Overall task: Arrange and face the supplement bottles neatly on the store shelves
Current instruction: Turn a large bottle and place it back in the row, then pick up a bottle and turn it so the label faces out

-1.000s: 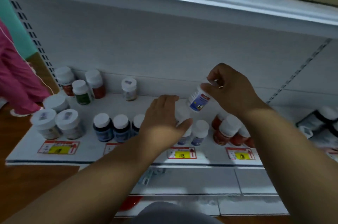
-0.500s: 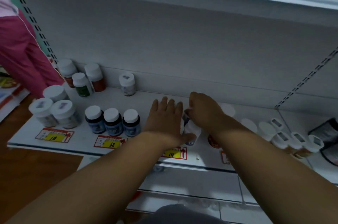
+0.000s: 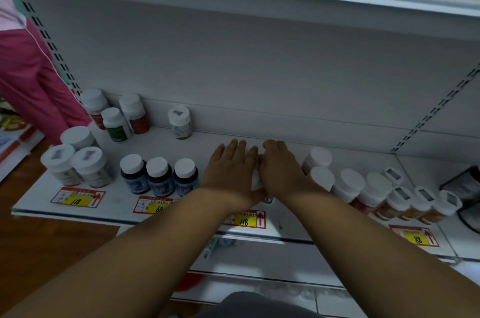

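Both hands sit side by side over the middle of the shelf [image 3: 166, 143], covering a bottle [image 3: 255, 181] of which only a sliver of white shows between them. The left hand [image 3: 231, 169] lies flat with straight fingers against the bottle's left side. The right hand [image 3: 281, 169] has its fingers curled down over the top; whether it truly grips the bottle cannot be told. Three dark blue bottles [image 3: 158, 177] stand just left of the hands, white-capped bottles [image 3: 348, 185] just right
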Motion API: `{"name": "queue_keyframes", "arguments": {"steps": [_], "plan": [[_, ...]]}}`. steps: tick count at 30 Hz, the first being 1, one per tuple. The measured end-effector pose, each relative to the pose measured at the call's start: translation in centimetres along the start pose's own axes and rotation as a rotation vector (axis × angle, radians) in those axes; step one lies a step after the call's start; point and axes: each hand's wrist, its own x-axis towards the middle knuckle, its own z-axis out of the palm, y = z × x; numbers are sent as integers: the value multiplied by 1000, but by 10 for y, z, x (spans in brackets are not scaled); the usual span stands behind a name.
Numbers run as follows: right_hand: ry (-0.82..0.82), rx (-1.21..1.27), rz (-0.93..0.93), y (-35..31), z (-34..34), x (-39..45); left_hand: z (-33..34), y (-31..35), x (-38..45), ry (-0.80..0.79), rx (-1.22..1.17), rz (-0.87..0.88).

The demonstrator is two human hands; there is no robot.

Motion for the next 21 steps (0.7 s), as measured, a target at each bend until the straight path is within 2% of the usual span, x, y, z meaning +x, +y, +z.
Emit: {"name": "queue_keyframes", "arguments": {"steps": [5,11,14,18,21], "plan": [[29,-56,5,6,2,-2,0,4,1,-20,39,-21],[-47,-99,2,5,-2,3,-6,0,-1,8,-39,8],[23,-68,7,-3,-9,6,-10,-6,-6,23,-128,-2],[106,-22,-122,-25,-17,19,-21,-38,-25,78,-231,-77],[77,18,-200,-57,-9,38,-33,-75,-43,106,-231,-129]]}}
